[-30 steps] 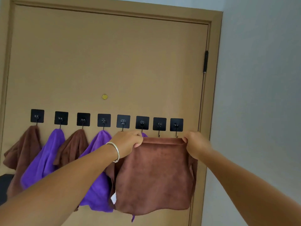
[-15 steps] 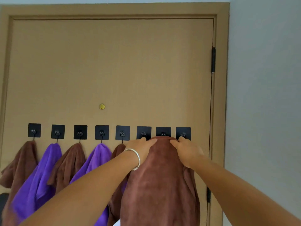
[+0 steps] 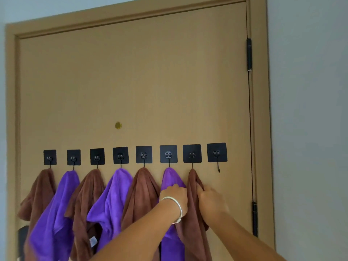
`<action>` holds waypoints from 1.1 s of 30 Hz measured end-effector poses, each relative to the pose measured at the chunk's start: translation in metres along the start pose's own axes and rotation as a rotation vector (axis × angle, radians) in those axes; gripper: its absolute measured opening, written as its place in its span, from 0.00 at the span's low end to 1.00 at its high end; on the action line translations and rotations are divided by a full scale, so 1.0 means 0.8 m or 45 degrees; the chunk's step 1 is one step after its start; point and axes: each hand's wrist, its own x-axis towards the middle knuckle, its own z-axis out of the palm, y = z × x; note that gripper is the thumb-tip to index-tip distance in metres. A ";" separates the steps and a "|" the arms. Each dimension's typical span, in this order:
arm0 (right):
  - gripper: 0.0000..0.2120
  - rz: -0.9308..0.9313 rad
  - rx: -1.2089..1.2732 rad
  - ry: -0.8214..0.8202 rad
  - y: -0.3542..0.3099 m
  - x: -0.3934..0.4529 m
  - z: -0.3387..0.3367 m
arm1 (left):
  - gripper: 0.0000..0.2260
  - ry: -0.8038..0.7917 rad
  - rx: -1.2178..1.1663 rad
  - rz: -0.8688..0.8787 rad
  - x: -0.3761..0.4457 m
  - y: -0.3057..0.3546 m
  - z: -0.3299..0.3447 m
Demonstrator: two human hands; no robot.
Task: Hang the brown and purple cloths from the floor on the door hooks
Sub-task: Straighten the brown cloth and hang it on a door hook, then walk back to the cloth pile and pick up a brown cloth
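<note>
A tan wooden door [image 3: 131, 81] in a matching frame fills most of the view, with a pale grey wall [image 3: 308, 110] to the right of it and two black hinges [image 3: 249, 53] on its right edge. A small brass peephole [image 3: 118, 125] sits near the door's middle. Below the peephole, a row of eight black square adhesive hooks [image 3: 144, 154] runs across the door. Counting from the door's left edge, the first seven hooks carry cloths in alternating colours: brown cloth [image 3: 40, 193], purple cloth [image 3: 62, 204], brown, purple, brown, purple, brown. The eighth hook [image 3: 217, 153], nearest the hinges, is bare, its metal curl hanging free. Two bare forearms reach up from the bottom of the view toward the right end of the row. The left hand [image 3: 176, 196], with a silver bangle [image 3: 175, 208] on its wrist, rests against the sixth cloth [image 3: 172, 178], which is purple, and the edge of the seventh cloth [image 3: 194, 204], which is brown; the fingers curl into the fabric, though whether this grip truly holds the cloth I cannot tell. The right hand [image 3: 211, 198] lies on the right side of that seventh brown cloth, fingers bent round a fold of it just below its hook, a grip closed on the fabric. At the door's lower left, a dark object [image 3: 21, 240] is partly hidden behind the cloths.
</note>
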 end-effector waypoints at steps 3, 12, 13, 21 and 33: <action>0.24 0.009 -0.026 0.010 0.009 -0.003 0.004 | 0.18 0.066 0.114 -0.006 -0.010 0.008 0.014; 0.20 -0.007 -0.396 -0.135 0.030 -0.047 0.018 | 0.22 0.022 0.557 0.088 -0.028 -0.001 0.016; 0.20 -0.005 -0.420 -0.163 0.032 -0.049 0.015 | 0.22 0.012 0.576 0.104 -0.028 -0.003 0.010; 0.18 0.125 -0.601 -0.173 0.040 -0.055 -0.038 | 0.10 0.300 0.437 0.309 -0.002 -0.020 -0.056; 0.17 0.489 -0.863 0.014 -0.002 -0.110 -0.133 | 0.23 0.644 -0.079 0.769 0.000 -0.021 -0.061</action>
